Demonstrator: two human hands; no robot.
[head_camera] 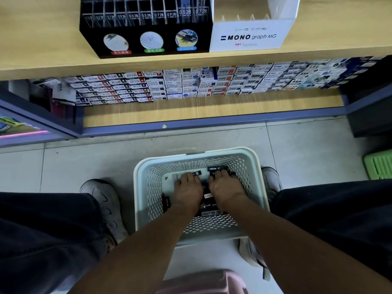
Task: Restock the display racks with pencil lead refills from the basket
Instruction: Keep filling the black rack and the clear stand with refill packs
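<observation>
Both hands down in white basket (146, 187) on floor: left hand (187, 190) and right hand (224, 187), grip curled onto black lead refill packs (209, 197) beneath. Best gather few, flat and aligned. Black display rack (146, 42) well ahead, above.

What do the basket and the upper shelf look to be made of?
Basket: most likely moulded plastic, pale matt, judging by the regular punched holes and rounded rim. Upper shelf: light wood-grain surface, probably laminate board rather than solid wood, though the picture cannot settle that.
</observation>
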